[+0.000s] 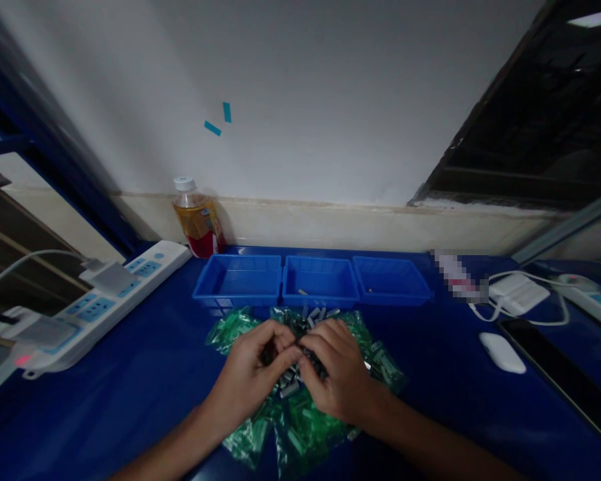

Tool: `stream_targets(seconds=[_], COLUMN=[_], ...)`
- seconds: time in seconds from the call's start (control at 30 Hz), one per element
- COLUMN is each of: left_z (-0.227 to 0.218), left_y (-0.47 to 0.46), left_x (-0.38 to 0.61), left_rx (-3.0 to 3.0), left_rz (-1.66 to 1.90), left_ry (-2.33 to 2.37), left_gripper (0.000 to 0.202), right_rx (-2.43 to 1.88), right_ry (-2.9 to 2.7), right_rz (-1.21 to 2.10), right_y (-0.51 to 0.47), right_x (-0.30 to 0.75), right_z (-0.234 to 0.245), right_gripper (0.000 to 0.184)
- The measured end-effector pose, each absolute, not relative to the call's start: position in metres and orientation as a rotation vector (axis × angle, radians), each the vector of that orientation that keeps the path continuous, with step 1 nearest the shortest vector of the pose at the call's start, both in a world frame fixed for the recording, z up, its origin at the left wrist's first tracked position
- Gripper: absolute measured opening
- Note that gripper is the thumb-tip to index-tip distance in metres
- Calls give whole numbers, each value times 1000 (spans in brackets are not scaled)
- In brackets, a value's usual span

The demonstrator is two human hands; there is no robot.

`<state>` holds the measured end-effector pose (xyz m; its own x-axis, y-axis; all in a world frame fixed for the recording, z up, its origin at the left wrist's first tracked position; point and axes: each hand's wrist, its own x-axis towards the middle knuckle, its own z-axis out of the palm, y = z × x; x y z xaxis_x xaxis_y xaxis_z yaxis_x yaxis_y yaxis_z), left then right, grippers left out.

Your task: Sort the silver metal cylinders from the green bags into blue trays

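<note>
My left hand (253, 364) and my right hand (341, 369) meet above a heap on the table, fingertips pinched close together. Whatever is between the fingers is too small and dark to make out. Under and around them lie several small grey metallic pieces (289, 389), partly covered by the hands. Clear plastic bags with green contents surround the heap: one bag (230, 329) beyond my left hand, another bag (308, 427) nearer to me, and a bag (388, 366) to the right of my right hand.
Three blue bins stand in a row behind the heap: left bin (238, 294), middle bin (320, 294), right bin (393, 290). A drink bottle (197, 220) and power strip (100, 307) are left. An earbud case (502, 353), phone (563, 377) and white charger (518, 294) lie right.
</note>
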<state>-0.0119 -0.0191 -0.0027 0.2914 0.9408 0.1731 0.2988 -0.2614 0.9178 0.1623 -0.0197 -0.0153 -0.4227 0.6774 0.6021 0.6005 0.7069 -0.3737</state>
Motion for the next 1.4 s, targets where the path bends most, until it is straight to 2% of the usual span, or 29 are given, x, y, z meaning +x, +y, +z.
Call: stream_targets(seconds=[0.07, 0.17, 0.3, 0.47, 0.6, 0.7, 0.93, 1.07, 1.17, 1.3, 1.4], left_z=[0, 1, -4, -1, 6, 6, 2, 4, 4, 3, 2], left_y=[-21, -23, -23, -20, -17, -18, -19, -21, -23, -25, -24], left_x=[-13, -15, -16, -17, -18, -18, -16, -18, -19, -20, -20], left_rx=[1926, 2156, 2323, 2307, 2224, 2165, 2204, 2230, 2375, 2513, 2463], left_rz=[984, 996, 1021, 1055, 1100, 1016, 919, 939, 950, 943, 939], left_ry=[1092, 994, 951, 1009, 1094, 1135, 1078, 1042, 987, 1001, 1046], left_gripper=[12, 22, 24, 17, 12, 16, 33, 10, 20, 8, 10], right_rx=[-983, -994, -968, -944, -945, -895, -853, -874, -896, -911, -898], right_ry=[-2141, -2143, -2163, -2236, -2156, -2138, -2160, -2135, -2141, -2182, -2161], right_rz=[147, 162, 192, 243, 130, 27, 38, 88, 115, 178, 221], right_y=[-19, -18, -18, -17, -17, -17, -18, -18, -17, -19, -21], right_x=[163, 165, 165, 167, 169, 169, 169, 170, 169, 167, 167], right_z=[-14, -14, -15, -14, -12, -11, -8, -8, -9, -10, -7], right_gripper=[7, 10, 11, 15, 15, 19, 8, 9, 13, 18, 10])
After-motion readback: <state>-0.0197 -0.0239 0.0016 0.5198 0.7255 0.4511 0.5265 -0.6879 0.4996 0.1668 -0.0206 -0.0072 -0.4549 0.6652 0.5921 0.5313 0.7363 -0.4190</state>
